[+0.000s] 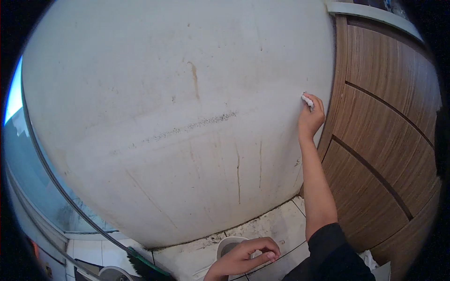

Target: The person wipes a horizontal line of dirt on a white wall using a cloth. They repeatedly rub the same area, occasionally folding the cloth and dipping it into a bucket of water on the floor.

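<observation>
My right hand [313, 117] pinches a small white crumpled piece of cloth or tissue [307, 100] between thumb and fingers, up against the white wall [140, 87], close to the wooden drawer fronts. The wall bears a slanting band of black specks [197, 125], left of this hand, and several brown drip stains. Low in the view, my left hand [248, 256] hangs with its fingers loosely curled and a gap to the thumb; nothing shows in it. Behind and partly hidden by it, a pale plastic dipper or small pail [228, 242] stands on the tiled floor.
Brown wood-grain drawer fronts [386, 95] under a pale countertop [376, 14] flank the wall on the right. A brush with green backing and dark bristles [147, 263] is at bottom left, beside a round grey container [117, 273]. Floor tiles [274, 224] meet the wall along a grimy edge.
</observation>
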Demonstrator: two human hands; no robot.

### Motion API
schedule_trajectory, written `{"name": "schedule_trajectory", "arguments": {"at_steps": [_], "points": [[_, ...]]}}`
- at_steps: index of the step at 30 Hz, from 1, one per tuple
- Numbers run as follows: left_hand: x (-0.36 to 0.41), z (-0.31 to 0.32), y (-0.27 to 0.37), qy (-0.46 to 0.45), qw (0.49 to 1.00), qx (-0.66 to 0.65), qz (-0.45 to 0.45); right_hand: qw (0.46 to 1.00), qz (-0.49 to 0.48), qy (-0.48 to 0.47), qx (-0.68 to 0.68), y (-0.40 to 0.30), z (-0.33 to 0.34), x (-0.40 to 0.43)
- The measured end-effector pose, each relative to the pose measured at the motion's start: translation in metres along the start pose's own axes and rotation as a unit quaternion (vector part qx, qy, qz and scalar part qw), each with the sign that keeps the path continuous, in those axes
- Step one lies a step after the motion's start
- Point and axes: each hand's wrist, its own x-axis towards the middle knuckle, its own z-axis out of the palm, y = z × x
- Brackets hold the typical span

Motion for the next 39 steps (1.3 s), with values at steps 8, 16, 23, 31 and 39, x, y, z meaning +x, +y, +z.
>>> {"name": "schedule_trajectory", "arguments": {"at_steps": [8,16,23,31,39], "points": [[-0.003,-0.001,0.002,-0.013,1.0,0.027,0.001,0.996,-0.055,-0.051,0.042,-0.051,0.014,-0.032],[0.004,0.006,0.002,-0.027,0.999,0.032,-0.003,0.982,-0.127,-0.089,0.11,-0.097,0.024,-0.062],[0.005,0.014,0.009,-0.041,0.998,0.04,-0.01,0.938,-0.266,-0.154,0.162,-0.125,0.031,-0.085],[-0.006,0.007,0.019,-0.014,0.999,0.02,0.025,0.898,-0.395,-0.19,0.024,-0.071,0.002,-0.029],[-0.014,0.008,0.028,-0.005,0.999,0.036,0.04,0.932,-0.33,-0.147,0.038,-0.084,0.005,-0.042]]}}
